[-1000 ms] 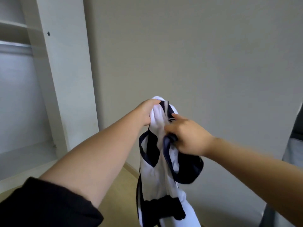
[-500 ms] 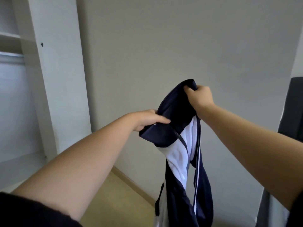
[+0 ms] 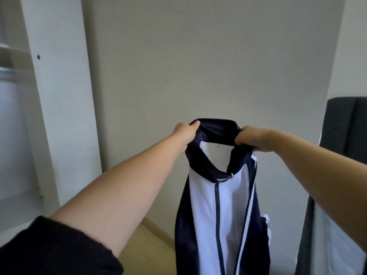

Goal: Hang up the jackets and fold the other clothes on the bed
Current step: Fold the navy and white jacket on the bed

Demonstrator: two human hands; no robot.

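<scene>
Shook out the navy and white zip-up jacket (image 3: 218, 205), so now it hangs straight in front of the wall, my left hand (image 3: 184, 133) and right hand (image 3: 248, 138) both gripping its collar. Next it probably needs a hanger, none in sight.
</scene>
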